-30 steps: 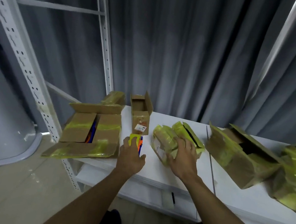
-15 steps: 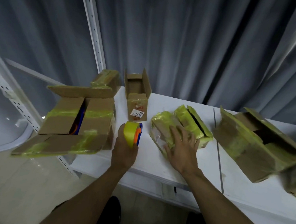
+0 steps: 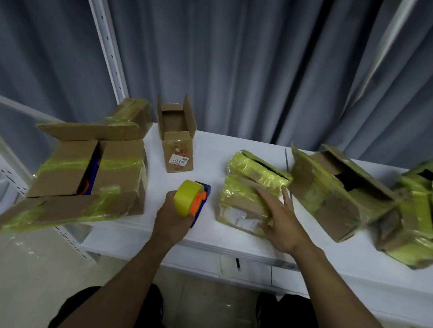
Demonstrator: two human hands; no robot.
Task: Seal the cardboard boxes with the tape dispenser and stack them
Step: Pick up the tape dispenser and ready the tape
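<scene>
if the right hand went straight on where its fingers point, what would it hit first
Most likely the small taped box: the right hand hovers open over its near end, fingers aimed across its top. Whether they already touch is unclear.

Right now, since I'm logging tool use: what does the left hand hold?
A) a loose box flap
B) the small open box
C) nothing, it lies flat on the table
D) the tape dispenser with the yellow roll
D: the left hand grips the tape dispenser, while the right hand rests with straight fingers on a taped box.
</scene>
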